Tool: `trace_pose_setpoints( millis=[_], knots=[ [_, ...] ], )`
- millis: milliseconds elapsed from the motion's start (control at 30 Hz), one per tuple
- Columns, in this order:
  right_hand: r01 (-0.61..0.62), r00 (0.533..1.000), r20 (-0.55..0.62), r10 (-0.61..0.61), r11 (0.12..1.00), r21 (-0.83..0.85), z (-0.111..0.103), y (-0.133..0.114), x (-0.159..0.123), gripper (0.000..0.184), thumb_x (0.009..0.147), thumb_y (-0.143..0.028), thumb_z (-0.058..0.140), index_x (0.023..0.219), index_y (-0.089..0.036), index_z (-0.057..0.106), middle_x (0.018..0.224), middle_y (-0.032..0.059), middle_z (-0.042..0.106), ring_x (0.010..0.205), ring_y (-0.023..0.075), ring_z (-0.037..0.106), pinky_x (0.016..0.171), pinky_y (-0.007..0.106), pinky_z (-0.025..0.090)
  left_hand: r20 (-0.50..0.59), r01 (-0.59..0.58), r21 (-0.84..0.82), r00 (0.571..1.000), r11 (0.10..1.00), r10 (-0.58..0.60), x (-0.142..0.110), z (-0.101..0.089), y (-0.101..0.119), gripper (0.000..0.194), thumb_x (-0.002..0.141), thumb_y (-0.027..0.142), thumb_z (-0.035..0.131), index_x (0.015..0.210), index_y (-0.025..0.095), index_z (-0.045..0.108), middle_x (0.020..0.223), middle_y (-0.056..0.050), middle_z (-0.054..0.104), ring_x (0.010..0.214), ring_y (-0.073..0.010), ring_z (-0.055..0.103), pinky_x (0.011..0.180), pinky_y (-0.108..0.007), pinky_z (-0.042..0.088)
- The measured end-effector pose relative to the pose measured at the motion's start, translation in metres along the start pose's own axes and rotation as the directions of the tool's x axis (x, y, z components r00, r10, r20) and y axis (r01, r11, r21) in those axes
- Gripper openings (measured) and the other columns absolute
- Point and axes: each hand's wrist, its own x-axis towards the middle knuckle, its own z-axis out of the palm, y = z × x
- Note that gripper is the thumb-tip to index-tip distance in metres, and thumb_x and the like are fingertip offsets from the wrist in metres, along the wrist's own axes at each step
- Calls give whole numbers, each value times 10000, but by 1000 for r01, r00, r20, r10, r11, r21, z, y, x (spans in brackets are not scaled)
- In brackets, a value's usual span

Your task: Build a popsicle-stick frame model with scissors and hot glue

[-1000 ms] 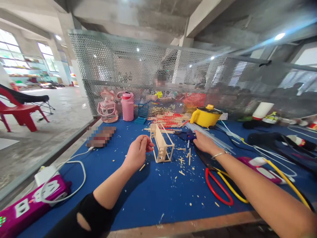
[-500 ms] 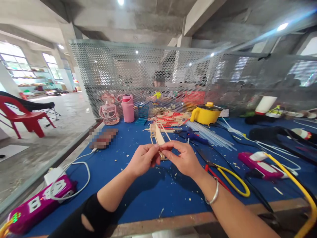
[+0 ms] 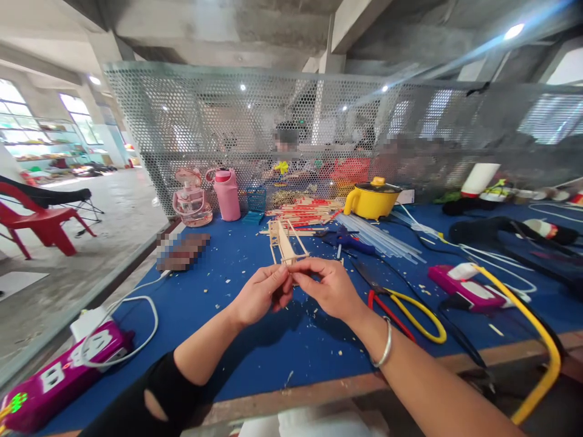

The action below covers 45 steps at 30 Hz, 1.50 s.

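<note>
Head view has us seemingly at fine fitting: our left hand (image 3: 257, 298) and right hand (image 3: 332, 290) meet by the near end of the wooden frame (image 3: 285, 244) on the tabletop (image 3: 262, 376), fingers (image 3: 315, 264) pinched narrow, any held piece too hidden to tell, and the next move needs steadiness.

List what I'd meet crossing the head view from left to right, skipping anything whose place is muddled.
Red chair → clear pink bottle → left hand → right hand → yellow pot → white cylinder.
</note>
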Motion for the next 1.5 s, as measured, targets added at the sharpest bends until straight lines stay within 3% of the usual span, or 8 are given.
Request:
trace_pose_setpoints(
  millis=[367, 567, 733, 900, 1067, 1233, 1333, 1500],
  knots=[
    [21, 1000, -18, -20, 998, 58, -5, -5, 0, 122, 778, -261, 629, 691, -178, 648, 647, -1, 643, 603, 116, 571, 586, 248, 463, 27, 1, -45, 1000, 999, 0, 0, 4, -2, 454, 843, 572, 441, 624, 175, 440, 428, 38, 448, 372, -70, 376, 418, -210, 276],
    [-58, 996, 76, 41, 972, 226, -3, 4, 0, 142, 802, -271, 616, 887, -175, 677, 789, 33, 706, 740, 150, 647, 728, 304, 511, 6, 1, -104, 1000, 995, 0, 1, 5, -1, 408, 848, 546, 455, 666, 181, 438, 460, 52, 446, 375, -70, 382, 409, -207, 289],
    [3, 1000, -23, -1, 995, 97, 0, 4, 1, 92, 774, -263, 652, 810, -190, 696, 796, 26, 699, 741, 147, 628, 717, 292, 492, -48, -61, 37, 997, 997, 63, 2, 5, -2, 478, 812, 621, 454, 639, 175, 439, 452, 54, 425, 384, -61, 354, 400, -200, 276],
    [-104, 994, 45, 96, 968, 227, 1, 2, 2, 156, 825, -330, 589, 787, -190, 644, 725, 4, 637, 680, 129, 571, 677, 276, 471, -77, -72, 103, 994, 992, 80, 1, 5, -2, 499, 845, 618, 382, 636, 170, 447, 465, 47, 429, 396, -63, 362, 398, -198, 293],
    [-199, 977, 1, 211, 920, 337, 2, 3, 3, 178, 778, -371, 638, 780, -193, 635, 652, -32, 557, 584, 91, 457, 569, 236, 396, -311, -297, 350, 858, 889, 409, 0, 0, 0, 252, 830, 412, 574, 876, 164, 590, 627, 25, 555, 514, -70, 463, 468, -186, 367],
    [-214, 975, 25, 221, 899, 381, 3, 7, 3, 167, 759, -362, 657, 734, -198, 636, 643, -40, 539, 579, 81, 425, 550, 227, 360, -112, -426, 719, 709, 549, 696, -2, -2, 2, 93, 827, 219, 602, 855, 177, 681, 782, -45, 687, 693, -115, 603, 565, -199, 455],
    [-225, 972, 30, 231, 893, 390, 3, 9, 4, 157, 751, -347, 666, 722, -193, 653, 639, -36, 558, 587, 81, 445, 568, 228, 376, -35, -434, 789, 675, 434, 737, -2, -1, 4, 112, 853, 172, 557, 873, 168, 668, 810, -55, 691, 745, -123, 618, 666, -222, 491],
    [-240, 969, 47, 245, 870, 431, 4, 9, 4, 172, 718, -361, 693, 729, -191, 673, 639, -28, 593, 594, 89, 496, 600, 238, 422, -42, -451, 777, 660, 440, 750, -2, 1, 4, 126, 860, 161, 543, 871, 163, 669, 814, -55, 686, 745, -114, 624, 681, -210, 498]
  ],
)
